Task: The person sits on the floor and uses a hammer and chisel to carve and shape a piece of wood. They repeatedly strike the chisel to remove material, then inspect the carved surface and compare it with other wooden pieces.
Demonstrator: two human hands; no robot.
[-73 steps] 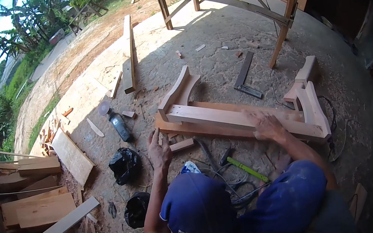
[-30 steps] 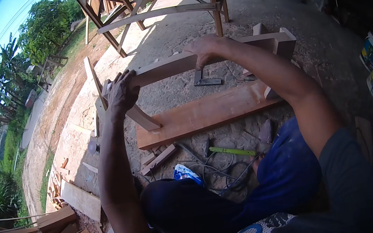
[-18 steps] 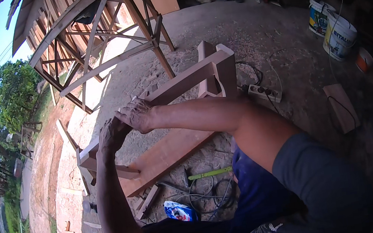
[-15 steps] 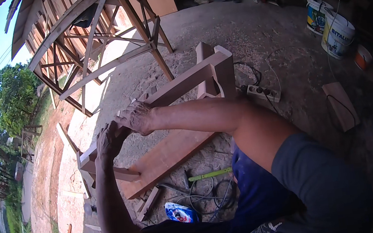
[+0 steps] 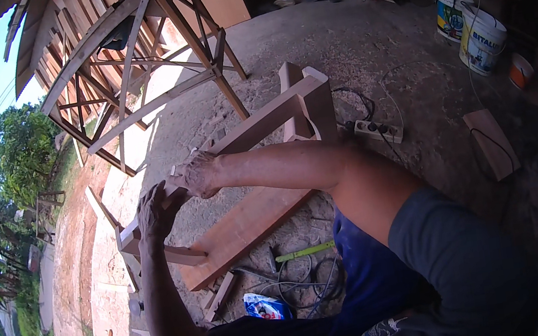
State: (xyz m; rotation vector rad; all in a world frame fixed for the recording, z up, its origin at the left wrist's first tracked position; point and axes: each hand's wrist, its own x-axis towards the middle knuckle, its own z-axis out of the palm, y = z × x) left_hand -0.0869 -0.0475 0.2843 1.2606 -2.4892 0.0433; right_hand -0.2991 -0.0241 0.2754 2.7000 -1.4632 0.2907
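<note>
A pale wooden frame (image 5: 256, 126) with a long top rail and short legs stands tilted in front of me. My left hand (image 5: 157, 212) is closed over the rail toward its left end, fingers bent across the top. Close beside it, my right hand (image 5: 196, 175) grips the same rail with curled fingers, its forearm stretched across from the right. Whether anything thin lies under either palm is hidden. Below the rail, a wide wooden board (image 5: 247, 229) lies along the frame's lower side.
By my legs lie a hammer with a green handle (image 5: 305, 251), a coiled cable (image 5: 312, 282) and a blue-and-white packet (image 5: 266, 306). A power strip (image 5: 378, 130) sits beyond the frame's right end. Paint buckets (image 5: 484, 45) stand far right, a wooden trestle (image 5: 145, 68) far left.
The view has shifted slightly. Both hands stay on the rail in nearly the same place, with the left fingers a little changed in pose. The frame remains where it was.
</note>
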